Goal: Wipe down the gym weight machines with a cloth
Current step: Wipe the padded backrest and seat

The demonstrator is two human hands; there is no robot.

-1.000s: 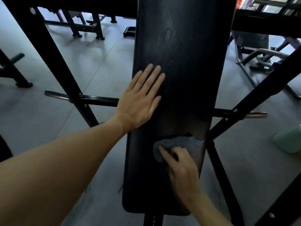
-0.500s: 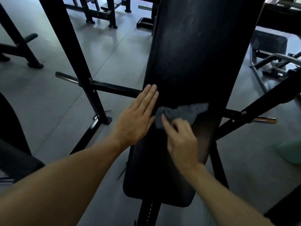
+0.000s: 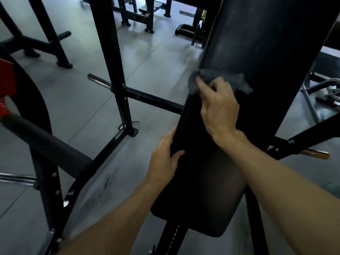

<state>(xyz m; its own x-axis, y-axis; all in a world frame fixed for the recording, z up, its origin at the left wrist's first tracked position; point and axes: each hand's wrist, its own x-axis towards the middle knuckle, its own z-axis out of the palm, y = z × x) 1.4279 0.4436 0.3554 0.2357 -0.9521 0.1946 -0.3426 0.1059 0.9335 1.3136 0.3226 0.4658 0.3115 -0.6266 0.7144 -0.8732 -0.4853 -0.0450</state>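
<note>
A long black padded bench (image 3: 257, 52) runs from the lower middle up to the upper right. A grey cloth (image 3: 237, 79) lies bunched across its pad near the left edge. My right hand (image 3: 219, 109) grips the cloth and presses it onto the pad. My left hand (image 3: 163, 157) holds the bench's left edge lower down, thumb on top of the pad and fingers wrapped under the side.
A black upright post (image 3: 112, 67) with a chrome peg (image 3: 99, 81) stands left of the bench. A padded roller (image 3: 46, 144) and a red part (image 3: 5, 78) sit at the far left. More frames (image 3: 136, 13) stand at the back, on grey floor (image 3: 77, 100).
My right hand has swept the cloth further up the pad and toward its left edge. My left hand has slid off the pad's top and now grips the bench's left side. The view has shifted right.
</note>
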